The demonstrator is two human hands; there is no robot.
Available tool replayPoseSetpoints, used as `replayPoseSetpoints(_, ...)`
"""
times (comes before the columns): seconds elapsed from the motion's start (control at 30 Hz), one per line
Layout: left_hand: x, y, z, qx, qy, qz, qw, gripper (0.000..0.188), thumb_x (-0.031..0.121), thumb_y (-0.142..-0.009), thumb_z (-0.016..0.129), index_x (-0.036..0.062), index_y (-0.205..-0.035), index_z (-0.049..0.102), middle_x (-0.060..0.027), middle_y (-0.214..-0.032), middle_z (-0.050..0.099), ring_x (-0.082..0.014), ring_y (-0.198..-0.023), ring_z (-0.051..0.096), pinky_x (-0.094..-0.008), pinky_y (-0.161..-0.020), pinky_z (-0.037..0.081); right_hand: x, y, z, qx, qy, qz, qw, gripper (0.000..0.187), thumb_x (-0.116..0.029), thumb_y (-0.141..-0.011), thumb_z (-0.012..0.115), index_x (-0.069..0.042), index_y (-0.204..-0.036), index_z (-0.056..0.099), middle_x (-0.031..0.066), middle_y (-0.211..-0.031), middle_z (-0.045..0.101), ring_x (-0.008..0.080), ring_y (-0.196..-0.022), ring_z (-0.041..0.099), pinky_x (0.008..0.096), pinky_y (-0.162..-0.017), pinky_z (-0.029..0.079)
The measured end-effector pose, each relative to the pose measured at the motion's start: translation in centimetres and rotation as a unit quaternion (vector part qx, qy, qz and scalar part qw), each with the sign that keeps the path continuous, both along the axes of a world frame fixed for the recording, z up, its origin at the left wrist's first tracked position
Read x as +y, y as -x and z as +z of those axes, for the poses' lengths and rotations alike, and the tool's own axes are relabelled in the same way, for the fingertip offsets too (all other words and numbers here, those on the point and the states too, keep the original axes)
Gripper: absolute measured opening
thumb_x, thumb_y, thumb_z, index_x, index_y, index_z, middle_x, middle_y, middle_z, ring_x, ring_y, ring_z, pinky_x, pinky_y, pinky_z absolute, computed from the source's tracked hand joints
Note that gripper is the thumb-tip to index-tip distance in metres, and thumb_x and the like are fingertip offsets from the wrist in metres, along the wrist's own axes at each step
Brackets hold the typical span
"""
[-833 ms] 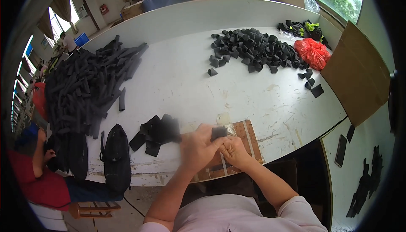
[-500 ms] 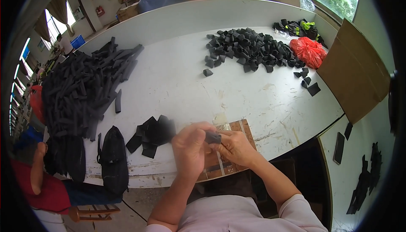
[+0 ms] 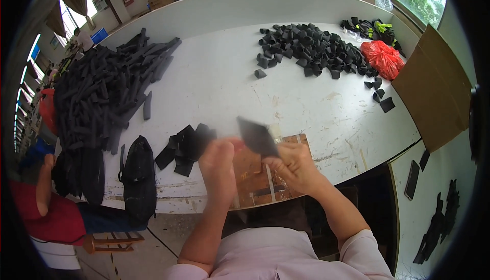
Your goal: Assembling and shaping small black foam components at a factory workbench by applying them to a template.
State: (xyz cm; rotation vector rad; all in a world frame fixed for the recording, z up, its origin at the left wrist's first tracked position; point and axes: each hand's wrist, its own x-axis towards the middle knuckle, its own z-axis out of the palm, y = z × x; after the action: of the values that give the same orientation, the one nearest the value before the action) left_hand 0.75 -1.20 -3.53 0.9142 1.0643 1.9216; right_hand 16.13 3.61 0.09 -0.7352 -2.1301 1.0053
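Observation:
My right hand (image 3: 297, 168) pinches one corner of a flat black square piece (image 3: 258, 137), which looks like fabric or thin foam and is smeared by motion. It stands up above a brown wooden board (image 3: 247, 178) at the table's near edge. Just left of the piece is my left hand (image 3: 218, 165), its fingers bent but blurred at the tips, so any hold on something is unclear. Beside that hand lies a small stack of similar flat black pieces (image 3: 179, 147), partly covered by it.
A big heap of black strips (image 3: 97, 96) fills the table's left. Far right lie many folded black loops (image 3: 319, 48), a red plastic bag (image 3: 382, 58) and a cardboard sheet (image 3: 431, 81). A black pouch (image 3: 139, 178) rests at the near left, by another person's arm (image 3: 45, 185).
The small rolled black piece between my hands is now spread flat, held by the right hand. My left hand has drawn slightly away to the left. The whole view has shifted a little.

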Motion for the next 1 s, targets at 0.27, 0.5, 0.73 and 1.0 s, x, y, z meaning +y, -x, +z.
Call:
replayPoseSetpoints(0.27, -1.1, 8.7, -8.7, 0.28, 0.186, 0.254, 0.907, 0.01, -0.002, -0.078, 0.053, -0.0019, -0.087, 0.056, -0.0055, -0.081, 0.059, -0.0085, -0.071, 0.054, -0.0204, -0.067, 0.044, -4.0, -7.2, -6.0, 0.229, 0.169, -0.211, 0.935, 0.041, -0.028, -0.089, 0.045, -0.002, -0.057, 0.047, 0.0036, -0.053, 0.05, 0.0069, -0.045, 0.041, 0.0206, -0.042, 0.029)
replayPoseSetpoints(0.5, 1.4, 8.1, -8.2, 0.608, 0.213, 0.225, 0.731, 0.03, 0.007, -0.066, 0.063, 0.0011, -0.094, 0.054, -0.0142, -0.09, 0.054, -0.0306, -0.092, 0.05, -0.0374, -0.081, 0.04, -14.4, -15.6, -21.3, 0.11, 0.395, -0.47, 0.782, 0.044, -0.04, -0.086, 0.047, -0.003, -0.063, 0.049, 0.0033, -0.05, 0.046, 0.0087, -0.04, 0.043, 0.0209, -0.037, 0.033)
replayPoseSetpoints(0.73, 1.8, 11.0, -10.1, 0.62, 0.201, 0.209, 0.729, 0.006, 0.003, -0.07, 0.059, 0.001, -0.07, 0.054, -0.0106, -0.077, 0.056, -0.0311, -0.076, 0.053, -0.0384, -0.066, 0.043, -13.4, -14.8, -21.0, -0.04, 0.431, -0.424, 0.795, 0.041, -0.036, -0.085, 0.048, 0.005, -0.084, 0.054, 0.0092, -0.058, 0.054, 0.0136, -0.046, 0.052, 0.0244, -0.04, 0.042)
replayPoseSetpoints(1.0, -4.0, 8.5, -7.6, 0.637, 0.126, 0.12, 0.751, 0.01, -0.007, -0.065, 0.058, -0.0016, -0.073, 0.055, -0.0119, -0.089, 0.056, -0.0278, -0.085, 0.052, -0.0347, -0.071, 0.043, -9.0, -3.8, -10.4, -0.085, 0.114, -0.042, 0.989, 0.012, -0.012, -0.079, 0.057, 0.0, -0.081, 0.056, 0.0139, -0.075, 0.057, 0.0298, -0.064, 0.056, 0.0334, -0.055, 0.045)
